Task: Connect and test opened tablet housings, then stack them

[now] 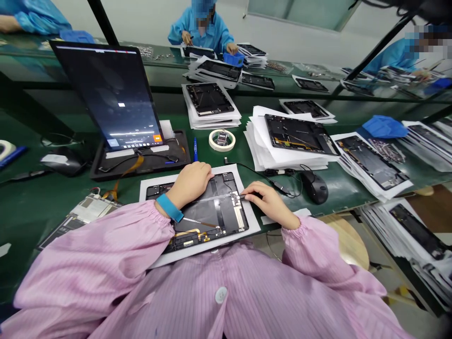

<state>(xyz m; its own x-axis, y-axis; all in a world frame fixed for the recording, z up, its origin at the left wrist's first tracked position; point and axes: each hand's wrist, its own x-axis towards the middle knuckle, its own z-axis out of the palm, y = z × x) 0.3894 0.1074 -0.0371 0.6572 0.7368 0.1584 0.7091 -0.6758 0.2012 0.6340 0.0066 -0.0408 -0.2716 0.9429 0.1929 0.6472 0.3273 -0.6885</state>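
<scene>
We wear a pale pink smock (247,301) with fine pinstripes, fastened down the front by a round, greyish-white button (221,294). Its long sleeves (106,254) end in gathered elastic cuffs (295,225). A bright blue wristband (170,207) circles our left wrist. Our left hand (190,181) and right hand (270,202) are bare.

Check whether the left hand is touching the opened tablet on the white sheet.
Touching. The head view shows the left hand resting on the opened tablet, with no gap between them.
</scene>
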